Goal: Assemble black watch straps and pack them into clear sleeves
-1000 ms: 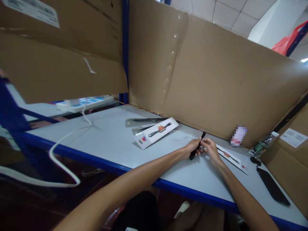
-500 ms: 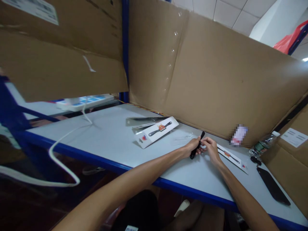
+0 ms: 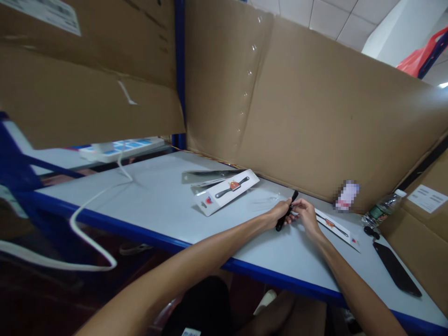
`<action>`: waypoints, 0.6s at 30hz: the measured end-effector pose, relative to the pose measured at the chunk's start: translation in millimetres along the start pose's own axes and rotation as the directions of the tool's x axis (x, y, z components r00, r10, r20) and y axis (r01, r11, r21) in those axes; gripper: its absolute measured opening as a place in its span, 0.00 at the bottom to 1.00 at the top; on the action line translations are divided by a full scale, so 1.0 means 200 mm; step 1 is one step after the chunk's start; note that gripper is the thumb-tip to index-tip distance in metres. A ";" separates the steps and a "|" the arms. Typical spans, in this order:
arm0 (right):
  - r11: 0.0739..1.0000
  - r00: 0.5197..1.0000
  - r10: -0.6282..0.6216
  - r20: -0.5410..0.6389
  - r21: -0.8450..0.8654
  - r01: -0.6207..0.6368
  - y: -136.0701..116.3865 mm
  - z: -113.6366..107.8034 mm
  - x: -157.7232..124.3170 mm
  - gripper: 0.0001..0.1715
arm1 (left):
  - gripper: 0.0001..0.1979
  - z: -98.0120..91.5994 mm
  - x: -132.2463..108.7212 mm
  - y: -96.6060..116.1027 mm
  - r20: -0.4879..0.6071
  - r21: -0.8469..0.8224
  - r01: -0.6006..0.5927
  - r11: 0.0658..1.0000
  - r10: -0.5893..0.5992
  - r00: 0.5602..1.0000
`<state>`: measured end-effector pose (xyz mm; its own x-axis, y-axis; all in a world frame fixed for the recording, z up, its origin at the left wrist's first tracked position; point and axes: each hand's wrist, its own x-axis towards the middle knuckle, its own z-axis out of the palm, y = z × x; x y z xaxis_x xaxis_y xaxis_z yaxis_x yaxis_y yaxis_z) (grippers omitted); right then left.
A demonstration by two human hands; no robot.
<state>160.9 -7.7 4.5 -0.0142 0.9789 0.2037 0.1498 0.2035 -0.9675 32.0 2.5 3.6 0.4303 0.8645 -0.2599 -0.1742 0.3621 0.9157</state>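
Note:
A black two-handled spokeshave (image 3: 280, 223) is held slantwise over the table. My left hand (image 3: 279, 211) wraps round its middle, and both handle ends stick out past the fingers. From the other side my right hand (image 3: 305, 213) pinches at the tool's middle; what exactly the fingertips grip is too small to make out. A printed card (image 3: 345, 233) picturing the same tool lies beside my right wrist, partly hidden by it. To the left, a white spokeshave package (image 3: 224, 198) rests on several others (image 3: 199, 177). Clear plastic (image 3: 264, 202) lies behind my left hand.
At the right stand a plastic bottle (image 3: 383, 210), small black round items (image 3: 371, 233) and a black phone-like slab (image 3: 397, 268). Cardboard walls (image 3: 315, 107) close off the back. A white cable (image 3: 91, 240) hangs over the left edge near a power strip (image 3: 122, 149).
The view has shifted very slightly. Both hands keep nearly the same hold on the spokeshave, with only a slight shift of the right fingers.

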 end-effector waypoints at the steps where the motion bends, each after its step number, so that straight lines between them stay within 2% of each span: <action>1: 1.000 1.000 0.002 -0.013 -0.008 -0.002 0.00 0.00 0.00 0.12 | 0.24 0.00 0.00 0.00 -0.014 0.017 -0.001 1.000 0.001 1.000; 4: 0.997 0.998 0.053 -0.036 -0.049 -0.055 0.01 0.00 0.01 0.18 | 0.25 0.00 0.00 0.00 -0.023 0.042 -0.003 0.999 0.004 1.000; 7: 0.994 0.996 0.088 0.005 -0.059 -0.087 0.02 0.00 0.01 0.23 | 0.26 0.00 0.00 0.01 -0.014 0.044 0.002 0.999 -0.001 1.000; 13: 0.992 0.991 0.129 0.019 0.001 -0.129 0.00 0.00 0.00 0.21 | 0.26 0.01 -0.02 0.01 -0.014 0.052 -0.014 0.999 0.014 1.000; 18: 1.000 1.000 0.019 -0.008 0.015 -0.019 -0.01 0.01 -0.01 0.18 | 0.25 0.01 -0.01 0.01 -0.015 0.052 -0.007 0.999 0.007 1.000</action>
<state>158.4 -9.2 5.1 -0.0032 0.9825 0.1862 0.1355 0.1849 -0.9734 32.6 1.5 6.5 0.4154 0.8724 -0.2578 -0.1303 0.3375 0.9323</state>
